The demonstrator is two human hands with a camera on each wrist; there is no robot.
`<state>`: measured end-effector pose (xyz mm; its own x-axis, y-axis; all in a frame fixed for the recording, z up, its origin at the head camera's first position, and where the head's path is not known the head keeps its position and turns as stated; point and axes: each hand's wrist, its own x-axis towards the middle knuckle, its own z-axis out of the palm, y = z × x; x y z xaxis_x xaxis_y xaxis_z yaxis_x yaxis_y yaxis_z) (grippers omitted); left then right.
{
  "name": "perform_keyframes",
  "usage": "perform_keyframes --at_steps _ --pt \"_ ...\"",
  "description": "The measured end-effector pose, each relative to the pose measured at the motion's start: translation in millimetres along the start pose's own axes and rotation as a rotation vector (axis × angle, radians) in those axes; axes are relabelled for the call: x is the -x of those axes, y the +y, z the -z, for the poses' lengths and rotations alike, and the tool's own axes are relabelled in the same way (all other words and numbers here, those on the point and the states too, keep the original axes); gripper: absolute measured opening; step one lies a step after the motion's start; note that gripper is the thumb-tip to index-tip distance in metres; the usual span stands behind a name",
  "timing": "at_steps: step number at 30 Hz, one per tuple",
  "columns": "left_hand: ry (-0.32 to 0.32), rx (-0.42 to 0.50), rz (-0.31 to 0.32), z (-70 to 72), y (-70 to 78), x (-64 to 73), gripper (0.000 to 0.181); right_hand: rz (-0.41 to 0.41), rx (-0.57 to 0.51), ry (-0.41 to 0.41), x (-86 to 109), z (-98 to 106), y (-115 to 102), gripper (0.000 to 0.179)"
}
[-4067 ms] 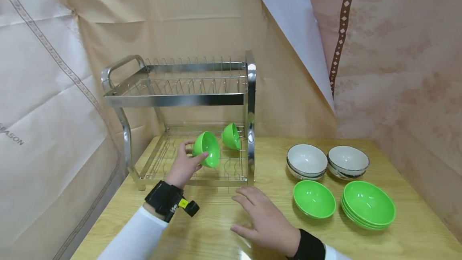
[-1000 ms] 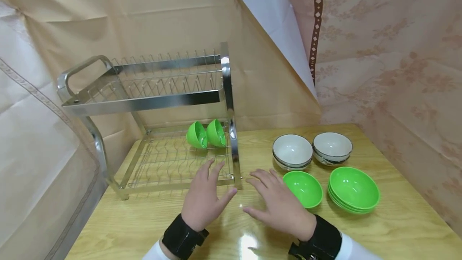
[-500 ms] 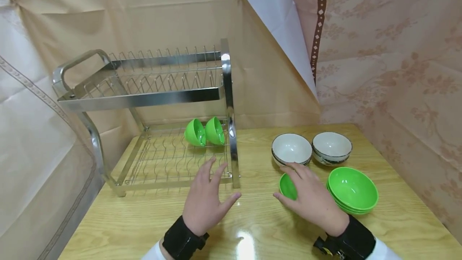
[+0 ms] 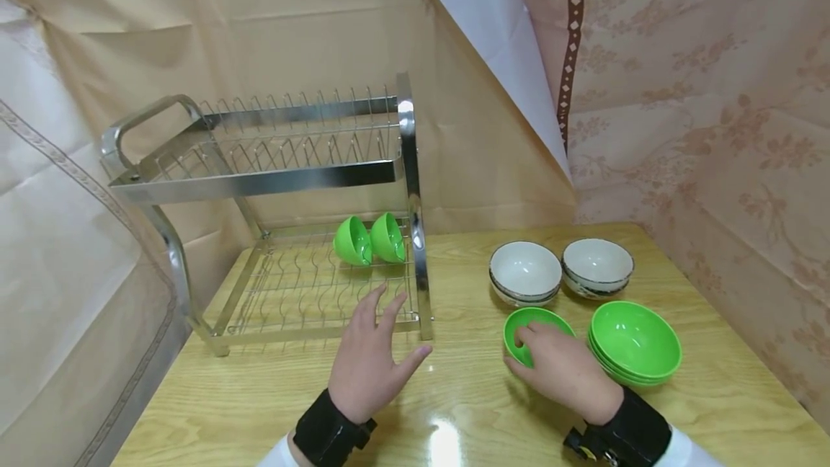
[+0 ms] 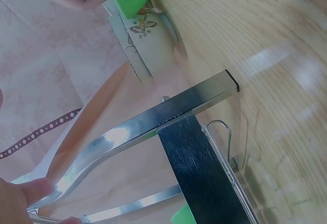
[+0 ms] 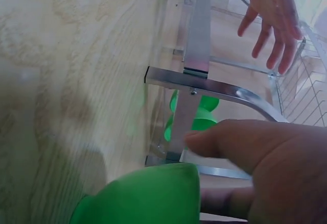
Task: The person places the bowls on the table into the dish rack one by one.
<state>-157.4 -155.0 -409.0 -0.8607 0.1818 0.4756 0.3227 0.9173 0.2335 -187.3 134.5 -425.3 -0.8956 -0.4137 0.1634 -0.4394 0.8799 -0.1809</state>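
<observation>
1. Bowl [image 4: 547, 316], green, on counter [image 4: 214, 409], beside stacked green bowls [image 4: 635, 341].
2. Right hand [image 4: 564, 366]: fingers [image 6: 225, 201] bent inside, thumb [image 6: 219, 137] near rim; cannot tell whether gripped.
3. Left hand [image 4: 366, 366]: fingers spread, empty, before metal rack [image 4: 272, 180].

The person's bare left hand [image 4: 369, 362] and bare right hand [image 4: 567, 368] are wearing wide black wristbands [image 4: 327, 424], each carrying a small black block-shaped module [image 4: 586, 445]; plain white sleeves [image 4: 686, 450] are showing just behind the wristbands.
</observation>
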Motion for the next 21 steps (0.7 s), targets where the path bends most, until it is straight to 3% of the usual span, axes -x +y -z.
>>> perform_keyframes --at_steps 10,21 --pt "-0.002 0.010 -0.001 -0.3 -0.4 1.7 0.081 0.049 -0.009 -0.138 -0.5 -6.7 0.1 0.024" --pt "-0.015 0.035 -0.007 -3.2 1.0 3.5 0.074 0.104 0.033 -0.095 1.6 -5.4 -2.6 0.023"
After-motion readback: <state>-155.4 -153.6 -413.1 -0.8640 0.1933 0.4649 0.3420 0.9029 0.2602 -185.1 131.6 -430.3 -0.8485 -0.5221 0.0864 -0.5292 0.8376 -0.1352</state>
